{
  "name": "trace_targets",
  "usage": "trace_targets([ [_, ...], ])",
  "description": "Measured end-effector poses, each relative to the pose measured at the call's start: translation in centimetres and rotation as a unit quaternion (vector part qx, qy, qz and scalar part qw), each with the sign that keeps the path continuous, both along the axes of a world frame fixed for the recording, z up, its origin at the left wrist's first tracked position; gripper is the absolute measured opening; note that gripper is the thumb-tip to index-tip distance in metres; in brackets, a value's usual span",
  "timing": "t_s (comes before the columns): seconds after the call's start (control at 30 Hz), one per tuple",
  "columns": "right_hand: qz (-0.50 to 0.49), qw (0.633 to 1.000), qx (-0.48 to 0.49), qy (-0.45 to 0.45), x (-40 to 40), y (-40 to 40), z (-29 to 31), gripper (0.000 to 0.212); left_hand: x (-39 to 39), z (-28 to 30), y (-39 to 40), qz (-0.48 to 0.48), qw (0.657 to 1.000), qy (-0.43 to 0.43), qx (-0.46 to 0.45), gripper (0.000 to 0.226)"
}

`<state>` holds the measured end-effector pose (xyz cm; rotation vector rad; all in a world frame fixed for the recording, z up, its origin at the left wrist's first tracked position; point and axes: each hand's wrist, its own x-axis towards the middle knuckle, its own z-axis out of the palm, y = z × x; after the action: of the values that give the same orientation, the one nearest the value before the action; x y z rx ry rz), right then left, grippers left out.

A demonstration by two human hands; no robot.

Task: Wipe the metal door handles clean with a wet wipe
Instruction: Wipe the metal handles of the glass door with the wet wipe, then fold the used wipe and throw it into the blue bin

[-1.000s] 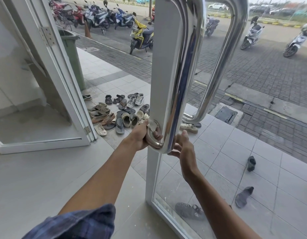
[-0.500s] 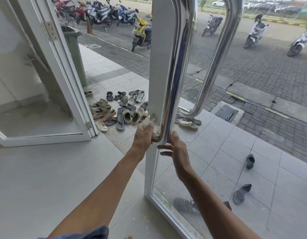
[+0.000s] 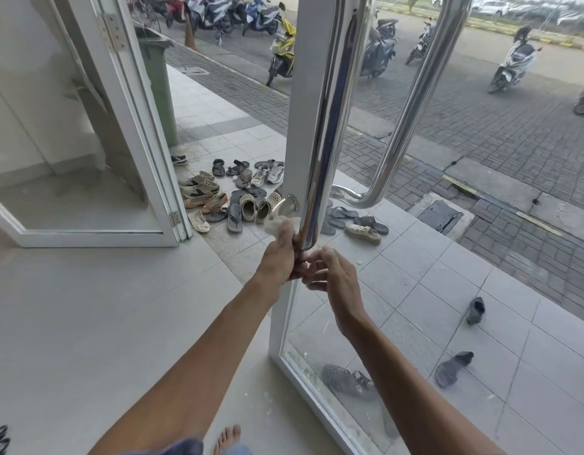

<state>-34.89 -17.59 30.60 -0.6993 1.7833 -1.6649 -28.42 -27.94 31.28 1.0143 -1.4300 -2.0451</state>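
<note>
the near handle runs as a long upright steel bar down the edge of the white door, its long axis close to vertical, and its lower bend ends right above both hands, so any further wiping has to travel up the bar from here. the left hand is the nearer one: it is closed around the bottom curve of the bar, with the crumpled white wipe bunched at the top of its fist, just under the round mount where the bar meets the door. the right hand sits just beside it on the glass side, fingers half curled and loose, holding nothing that can be seen (whether its fingertips touch the bar or the wipe is hard to tell). both forearms reach forward and slightly upward from the bottom edge of the view, the left wrist straight, the right one bent inward toward the left. a second handle stands on the outer face of the glass, well apart from both hands. judging by the grip, the bottom end of the near bar is the part being cleaned now, and the outer one looks not yet reached from this position
</note>
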Motion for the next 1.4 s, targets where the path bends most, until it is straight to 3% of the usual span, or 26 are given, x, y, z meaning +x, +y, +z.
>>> trace_targets([
  [0.13, 0.003, 1.000, -0.004, -0.008, 0.0, 0.2, -0.4, 0.042, 0.2, -0.3, 0.8, -0.001, 1.000, 0.012, 0.027, 0.072],
  [0.3, 0.002, 1.000, 0.000, -0.024, 0.0, 0.5, -1.2, 0.043, 0.4, -0.5, 2.4, -0.008, 1.000, -0.014, -0.023, 0.075],
  [0.5, 0.021, 0.999, 0.003, -0.035, 0.0, 0.2, -1.9, 0.037, 2.2, -1.2, 2.7, -0.003, 0.995, -0.009, -0.098, 0.058],
  [0.63, 0.050, 0.997, 0.025, -0.053, 0.4, -0.4, -2.9, 0.029, 3.6, -2.9, 1.8, 0.033, 0.990, -0.079, -0.115, 0.050],
  [0.8, 0.117, 0.985, 0.091, -0.084, 1.9, -2.3, -4.7, 0.019, 5.7, -4.5, -0.7, -0.003, 0.982, -0.135, -0.132, 0.022],
  [0.93, 0.153, 0.978, 0.126, -0.070, 3.3, -5.5, -5.6, 0.023, 7.0, -5.1, -4.6, -0.032, 0.979, -0.158, -0.124, 0.013],
  [1.07, 0.110, 0.985, 0.118, -0.058, 4.6, -9.2, -6.3, 0.011, 7.4, -5.6, -9.5, -0.104, 0.975, -0.166, -0.105, 0.010],
  [1.17, 0.057, 0.989, 0.123, -0.056, 5.5, -13.1, -7.3, 0.013, 7.7, -6.2, -14.3, -0.160, 0.967, -0.166, -0.104, 0.018],
  [1.3, -0.067, 0.987, 0.117, -0.084, 7.6, -19.1, -8.5, 0.011, 9.2, -7.4, -21.1, -0.189, 0.947, -0.212, -0.150, 0.024],
  [1.4, -0.136, 0.981, 0.102, -0.097, 9.7, -22.2, -8.5, 0.011, 11.1, -7.8, -24.6, -0.206, 0.948, -0.208, -0.124, 0.023],
])
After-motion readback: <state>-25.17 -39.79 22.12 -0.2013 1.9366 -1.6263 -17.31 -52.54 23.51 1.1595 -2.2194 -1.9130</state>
